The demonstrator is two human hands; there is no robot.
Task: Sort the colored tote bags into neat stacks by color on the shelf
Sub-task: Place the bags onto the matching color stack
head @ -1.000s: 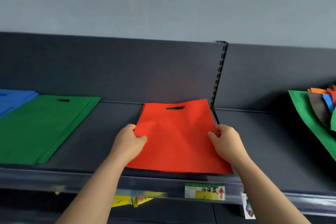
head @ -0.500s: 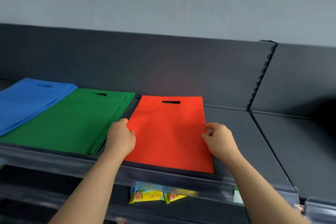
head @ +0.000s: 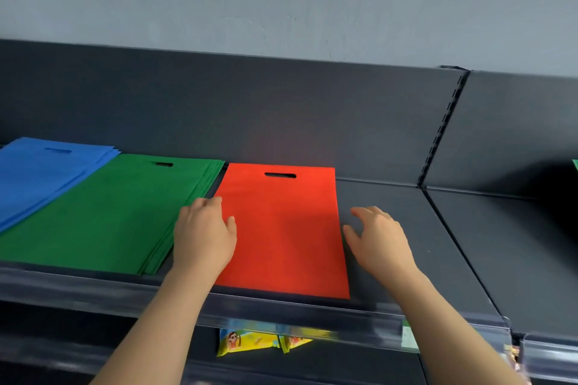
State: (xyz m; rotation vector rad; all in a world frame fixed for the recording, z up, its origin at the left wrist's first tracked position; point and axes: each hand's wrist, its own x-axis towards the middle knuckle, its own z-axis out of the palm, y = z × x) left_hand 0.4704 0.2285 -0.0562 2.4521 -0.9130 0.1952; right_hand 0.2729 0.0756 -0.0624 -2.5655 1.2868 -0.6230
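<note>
— On the dark shelf (head: 394,228), right in front of the person, what is lying there?

— An orange-red tote bag (head: 281,228) is lying flat, its cut-out handle slot pointing toward the back panel (head: 281,109) and its near edge sitting just behind the shelf's front rail (head: 93,287).

— And the hands?

— The left hand (head: 203,237) is resting over the bag's left edge, fingers loosely spread and pinching nothing; whether the palm is pressing down I cannot tell. The right hand (head: 378,241) is hovering just beside the bag's right edge, over bare shelf, its grip open with the fingers fanned apart and the thumb aimed at the bag.

— What is lying next to it?

— A stack of green tote bags (head: 103,216) is sitting just to the left, edges fanned slightly, a narrow strip of shelf showing between it and the orange-red one. Further left, a stack of blue tote bags (head: 37,175) is overlapping the green stack's far corner.

— Anything else showing?

— At the far right edge a sliver of something green (head: 575,164) is peeking in, and under the rail some yellow packets (head: 250,341) are hanging on the level below.
</note>
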